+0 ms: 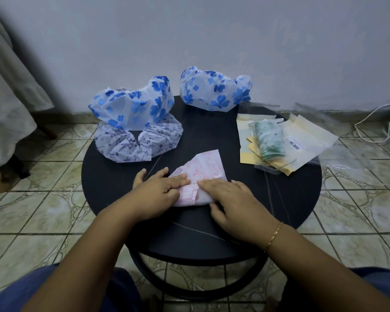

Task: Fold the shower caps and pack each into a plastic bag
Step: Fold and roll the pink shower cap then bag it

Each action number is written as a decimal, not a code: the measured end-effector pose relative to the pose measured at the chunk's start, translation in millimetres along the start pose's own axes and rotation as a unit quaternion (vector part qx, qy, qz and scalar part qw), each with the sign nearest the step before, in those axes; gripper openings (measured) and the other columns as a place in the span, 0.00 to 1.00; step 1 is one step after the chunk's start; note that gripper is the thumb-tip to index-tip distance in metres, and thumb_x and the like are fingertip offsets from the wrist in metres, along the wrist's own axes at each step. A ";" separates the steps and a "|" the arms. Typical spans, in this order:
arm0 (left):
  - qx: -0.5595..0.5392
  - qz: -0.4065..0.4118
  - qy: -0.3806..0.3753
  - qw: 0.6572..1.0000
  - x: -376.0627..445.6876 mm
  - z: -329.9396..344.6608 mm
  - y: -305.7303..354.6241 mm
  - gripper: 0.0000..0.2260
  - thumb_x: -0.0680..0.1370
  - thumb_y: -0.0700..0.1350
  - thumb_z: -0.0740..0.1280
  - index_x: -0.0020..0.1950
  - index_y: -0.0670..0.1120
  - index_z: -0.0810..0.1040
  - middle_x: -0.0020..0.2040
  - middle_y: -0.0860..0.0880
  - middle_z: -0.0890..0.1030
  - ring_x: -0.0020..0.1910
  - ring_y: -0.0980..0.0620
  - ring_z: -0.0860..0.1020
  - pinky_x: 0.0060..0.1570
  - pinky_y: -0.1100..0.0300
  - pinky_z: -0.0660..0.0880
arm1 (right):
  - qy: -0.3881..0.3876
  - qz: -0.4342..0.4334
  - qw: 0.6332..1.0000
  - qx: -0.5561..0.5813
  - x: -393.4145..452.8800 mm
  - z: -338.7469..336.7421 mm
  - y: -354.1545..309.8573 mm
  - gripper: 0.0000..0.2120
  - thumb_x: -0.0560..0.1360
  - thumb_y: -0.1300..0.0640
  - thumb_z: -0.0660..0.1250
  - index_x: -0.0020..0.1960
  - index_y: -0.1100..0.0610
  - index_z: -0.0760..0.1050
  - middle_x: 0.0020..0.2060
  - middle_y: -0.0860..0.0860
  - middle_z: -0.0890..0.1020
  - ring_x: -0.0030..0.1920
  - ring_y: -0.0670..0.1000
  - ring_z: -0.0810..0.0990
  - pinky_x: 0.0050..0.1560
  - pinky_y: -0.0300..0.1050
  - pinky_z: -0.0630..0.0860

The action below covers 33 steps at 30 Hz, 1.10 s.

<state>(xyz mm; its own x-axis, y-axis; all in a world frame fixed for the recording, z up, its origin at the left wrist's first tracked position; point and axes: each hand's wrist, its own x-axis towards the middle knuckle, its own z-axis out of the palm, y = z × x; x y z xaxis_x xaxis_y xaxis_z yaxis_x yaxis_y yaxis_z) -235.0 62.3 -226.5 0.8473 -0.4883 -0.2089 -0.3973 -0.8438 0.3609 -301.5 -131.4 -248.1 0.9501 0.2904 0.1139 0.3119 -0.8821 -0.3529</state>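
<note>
A person sits at a small round black table (113,188) and presses a pink shower cap (203,174) flat on it. The cap is folded into a pointed shape, with its tip aiming away from the person. The left hand (158,192) lies flat and open on the left side of the cap, fingers spread, not gripping anything. The right hand (232,201) lies flat and open on the right side of the cap, pushing down on it too. A thin gold bracelet (274,236) sits on the right wrist. At the back left of the table, a cap with big blue flowers (133,102) rests on top of a white cap with small dark flowers (142,143). Another blue flower cap (214,91) sits at the back. On the right side lies a pile of clear plastic bags (306,136), and a folded green cap (269,138) lies on it. The floor (43,199) has pale tiles.
</note>
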 end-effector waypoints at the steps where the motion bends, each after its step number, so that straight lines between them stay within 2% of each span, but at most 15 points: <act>1: -0.004 0.000 -0.003 1.000 -0.1 -0.2 -0.8 0.23 0.80 0.43 0.53 0.70 0.65 0.63 0.73 0.67 0.59 0.75 0.60 0.48 0.71 0.48 0.33 | 0.006 0.003 1.000 -0.001 -0.3 -1.8 -0.1 0.26 0.74 0.52 0.53 0.72 0.46 0.62 0.71 0.42 0.67 0.74 0.45 0.56 0.72 0.47 0.48; 4: -0.006 -0.002 -0.009 1.000 -0.4 -1.1 -2.4 0.23 0.80 0.43 0.53 0.70 0.66 0.62 0.72 0.68 0.59 0.75 0.61 0.47 0.71 0.47 0.32 | -0.006 0.017 1.000 -0.013 -0.8 -7.3 2.6 0.23 0.78 0.53 0.56 0.72 0.45 0.61 0.73 0.41 0.62 0.75 0.45 0.48 0.72 0.45 0.44; 8: -0.008 -0.002 -0.012 1.000 -1.8 -1.8 -3.6 0.23 0.81 0.43 0.52 0.71 0.66 0.61 0.73 0.68 0.58 0.75 0.60 0.47 0.71 0.47 0.31 | -0.063 0.028 0.997 -0.039 -3.6 -10.4 7.4 0.23 0.81 0.49 0.50 0.75 0.41 0.52 0.75 0.40 0.53 0.75 0.43 0.44 0.73 0.48 0.40; 10: -0.016 0.003 -0.018 1.000 -2.6 -1.9 -5.4 0.23 0.81 0.42 0.52 0.71 0.65 0.61 0.73 0.67 0.58 0.75 0.60 0.47 0.71 0.48 0.32 | -0.069 0.028 0.996 -0.044 -4.7 -10.4 8.2 0.23 0.81 0.48 0.50 0.75 0.41 0.51 0.75 0.40 0.53 0.75 0.42 0.44 0.73 0.49 0.40; 12: -0.036 0.009 -0.021 0.999 -3.2 -1.9 -8.1 0.24 0.81 0.41 0.53 0.70 0.67 0.61 0.73 0.66 0.59 0.75 0.60 0.47 0.71 0.49 0.33 | -0.056 0.026 0.997 -0.050 -5.2 -10.3 9.0 0.23 0.81 0.48 0.51 0.75 0.42 0.52 0.75 0.41 0.55 0.75 0.42 0.46 0.73 0.49 0.40; 14: -0.076 0.010 -0.021 0.997 -4.1 -3.1 -9.8 0.22 0.80 0.40 0.55 0.60 0.69 0.65 0.70 0.67 0.63 0.75 0.62 0.49 0.70 0.50 0.34 | -0.026 0.018 0.998 -0.057 -4.7 -9.1 11.7 0.22 0.80 0.48 0.52 0.74 0.44 0.56 0.74 0.42 0.60 0.75 0.43 0.50 0.73 0.47 0.41; 17: -0.090 0.009 -0.030 0.995 -2.9 -4.7 -10.9 0.17 0.79 0.41 0.57 0.49 0.66 0.68 0.65 0.70 0.64 0.74 0.63 0.50 0.70 0.51 0.35 | 0.022 0.004 0.999 -0.048 -2.4 -7.6 12.1 0.22 0.76 0.46 0.52 0.67 0.50 0.69 0.68 0.47 0.72 0.71 0.46 0.63 0.72 0.46 0.49; 19: -0.090 0.006 -0.036 0.995 -1.2 -3.9 -14.7 0.09 0.77 0.50 0.58 0.49 0.66 0.69 0.65 0.71 0.64 0.74 0.64 0.50 0.71 0.51 0.34 | 0.047 -0.012 0.997 -0.055 -1.6 -5.9 13.2 0.22 0.72 0.47 0.53 0.58 0.52 0.77 0.57 0.50 0.81 0.62 0.50 0.76 0.66 0.48 0.61; 20: -0.094 0.002 -0.037 0.995 -2.4 -4.8 -15.0 0.07 0.73 0.58 0.58 0.50 0.66 0.70 0.65 0.72 0.64 0.73 0.65 0.50 0.71 0.51 0.34 | 0.061 -0.020 0.997 -0.051 -1.0 -4.5 15.4 0.21 0.71 0.47 0.54 0.56 0.53 0.79 0.53 0.50 0.82 0.59 0.50 0.78 0.63 0.49 0.64; 22: -0.107 0.010 -0.040 0.993 -5.4 -4.6 -16.2 0.23 0.61 0.71 0.60 0.52 0.64 0.72 0.64 0.73 0.64 0.71 0.68 0.51 0.71 0.52 0.35 | 0.057 -0.016 0.998 -0.010 -0.3 -5.5 15.6 0.22 0.72 0.46 0.54 0.58 0.52 0.78 0.54 0.48 0.81 0.60 0.48 0.76 0.61 0.43 0.62; 24: -0.092 0.014 -0.028 0.995 -7.5 -5.9 -14.5 0.31 0.54 0.75 0.65 0.53 0.64 0.73 0.63 0.73 0.66 0.70 0.69 0.52 0.71 0.52 0.34 | 0.056 0.012 0.997 0.057 0.2 -9.7 14.7 0.22 0.73 0.45 0.56 0.60 0.52 0.78 0.54 0.45 0.80 0.60 0.46 0.73 0.58 0.40 0.59; 26: -0.090 0.010 -0.023 0.996 -6.7 -7.8 -13.8 0.28 0.55 0.74 0.69 0.50 0.65 0.74 0.61 0.74 0.68 0.71 0.67 0.54 0.71 0.51 0.35 | 0.058 0.022 0.992 0.107 1.1 -12.2 13.3 0.19 0.72 0.47 0.57 0.56 0.52 0.80 0.47 0.43 0.80 0.54 0.45 0.73 0.58 0.44 0.65; 28: -0.089 0.020 -0.009 0.996 -5.9 -9.2 -14.2 0.25 0.55 0.75 0.67 0.48 0.67 0.76 0.57 0.76 0.68 0.71 0.67 0.56 0.70 0.51 0.35 | 0.070 0.024 0.988 0.139 1.5 -11.9 14.0 0.15 0.75 0.48 0.58 0.51 0.53 0.80 0.43 0.43 0.79 0.49 0.44 0.73 0.56 0.48 0.70; 30: -0.094 0.025 0.012 0.995 -4.3 -9.3 -15.3 0.24 0.56 0.75 0.62 0.46 0.68 0.77 0.54 0.78 0.70 0.69 0.68 0.58 0.70 0.51 0.35 | 0.087 0.042 0.979 0.180 2.7 -12.2 16.2 0.08 0.77 0.52 0.63 0.51 0.51 0.80 0.44 0.42 0.77 0.48 0.41 0.74 0.54 0.39 0.70; 33: -0.111 0.033 0.039 0.992 -4.6 -10.5 -16.3 0.26 0.56 0.76 0.56 0.47 0.69 0.79 0.51 0.79 0.72 0.67 0.70 0.60 0.70 0.51 0.35 | 0.105 0.081 0.965 0.228 4.4 -13.9 19.2 0.06 0.76 0.54 0.65 0.53 0.49 0.77 0.45 0.39 0.75 0.46 0.39 0.74 0.47 0.24 0.66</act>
<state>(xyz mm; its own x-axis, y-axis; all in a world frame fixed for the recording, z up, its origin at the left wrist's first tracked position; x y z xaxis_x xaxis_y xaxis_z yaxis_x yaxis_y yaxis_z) -228.8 80.6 -222.0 0.8502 -0.5147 -0.1106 -0.3723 -0.7364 0.5649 -291.3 -152.2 -241.4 0.9807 0.0390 0.1916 0.1717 -0.6407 -0.7483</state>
